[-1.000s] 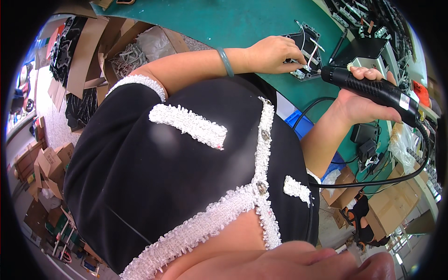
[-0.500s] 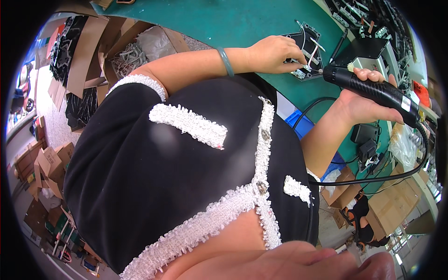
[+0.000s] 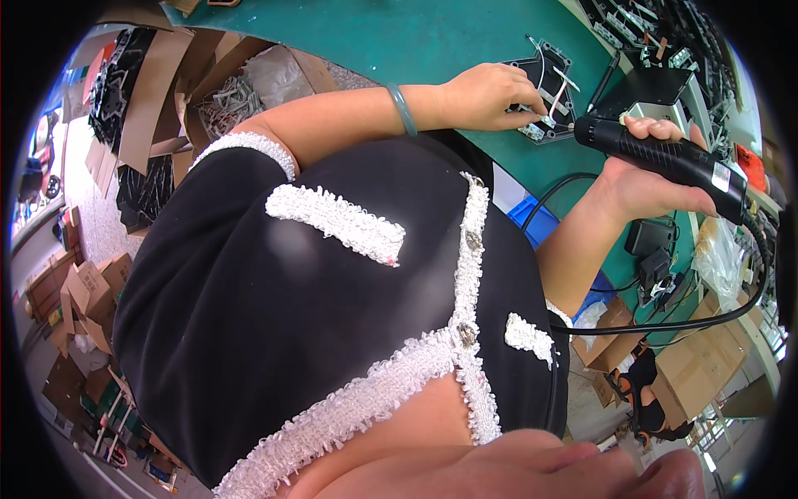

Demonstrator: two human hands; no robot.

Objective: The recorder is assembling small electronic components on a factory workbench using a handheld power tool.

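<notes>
My right hand (image 3: 652, 190) is wrapped round a black electric screwdriver (image 3: 665, 158), thumb along its lower side and fingertips over the top. Its tip points left, at a black plastic housing (image 3: 550, 83) lying on the green worktop. My left hand (image 3: 499, 98) reaches in from the left, its fingers pinched together at the housing's near edge on a small white piece (image 3: 548, 121). White wires (image 3: 566, 81) stand up out of the housing. The screwdriver's bit touches or nearly touches that edge; I cannot tell which.
A black cable (image 3: 665, 325) loops from the screwdriver's rear past my right forearm. Beyond the housing, a black-topped metal box (image 3: 657, 90) stands near a pile of black parts (image 3: 615, 25). Power adapters (image 3: 650, 239) lie on the green worktop (image 3: 374, 37). Cardboard boxes (image 3: 705, 362) stand around.
The screwdriver and my right hand have shifted and turned very slightly, and the cable sits a little differently. My left hand and the housing stay in place.
</notes>
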